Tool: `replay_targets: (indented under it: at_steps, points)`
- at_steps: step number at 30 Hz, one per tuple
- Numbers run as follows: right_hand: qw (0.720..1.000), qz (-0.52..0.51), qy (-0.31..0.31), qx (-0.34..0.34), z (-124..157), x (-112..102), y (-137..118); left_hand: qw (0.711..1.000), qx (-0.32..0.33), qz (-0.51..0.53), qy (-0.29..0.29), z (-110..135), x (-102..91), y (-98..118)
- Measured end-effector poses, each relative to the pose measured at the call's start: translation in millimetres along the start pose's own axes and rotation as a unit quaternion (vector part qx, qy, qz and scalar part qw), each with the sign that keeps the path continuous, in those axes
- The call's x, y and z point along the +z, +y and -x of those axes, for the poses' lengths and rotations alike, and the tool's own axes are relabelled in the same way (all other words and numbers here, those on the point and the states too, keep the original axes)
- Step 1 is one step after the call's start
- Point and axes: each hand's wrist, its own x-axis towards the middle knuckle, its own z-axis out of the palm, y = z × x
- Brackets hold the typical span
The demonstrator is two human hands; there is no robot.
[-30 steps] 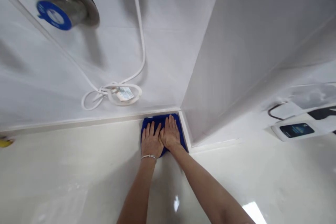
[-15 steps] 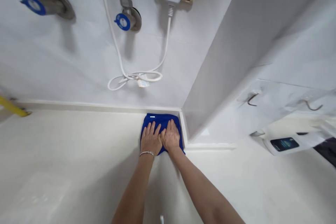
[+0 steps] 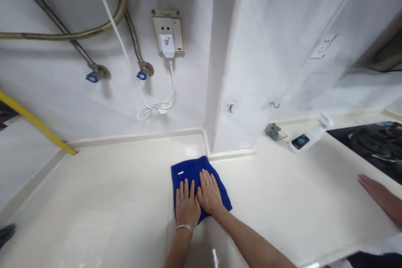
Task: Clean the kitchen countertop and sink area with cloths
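A folded blue cloth (image 3: 191, 169) with a small white tag lies flat on the white countertop (image 3: 125, 192), close to the inner corner of the wall. My left hand (image 3: 187, 205), a silver bracelet on its wrist, presses on the cloth with the fingers stretched out. Beside it my right hand (image 3: 210, 191) lies flat on the same cloth, fingers extended, its thumb side touching the left hand. Neither hand grips the cloth; both rest on top of it.
A white spray bottle (image 3: 309, 137) stands right, near a small clear dish (image 3: 275, 132) and a black stove (image 3: 373, 142). Another person's hand (image 3: 377, 192) is at the right edge. A yellow pipe (image 3: 37, 124), a plugged-in charger (image 3: 167, 46) and blue-handled valves (image 3: 93, 77) line the wall.
Both hands have drawn the blue cloth back from the wall corner towards me. The camera view has widened and turned right, bringing in the stove and the other person's hand.
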Motion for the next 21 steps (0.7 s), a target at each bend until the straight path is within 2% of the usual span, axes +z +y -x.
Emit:
replay_targets:
  at_steps: [8, 13, 17, 21]
  points:
    - [1.0, 0.013, -0.006, -0.013, 96, -43, 22, 0.996, 0.065, -0.032, 0.059, 84, 3.9, 45]
    - [1.0, 0.018, -0.018, -0.006, 151, -71, 46, 0.991, 0.121, -0.014, 0.063, 125, 8.5, 74]
    - [0.999, 0.022, -0.031, 0.036, 180, -89, 66, 0.984, 0.167, 0.008, 0.053, 132, 14.1, 96]
    - [0.993, 0.047, -0.028, 0.103, 192, -94, 93, 0.971, 0.234, 0.031, 0.045, 114, 19.6, 124]
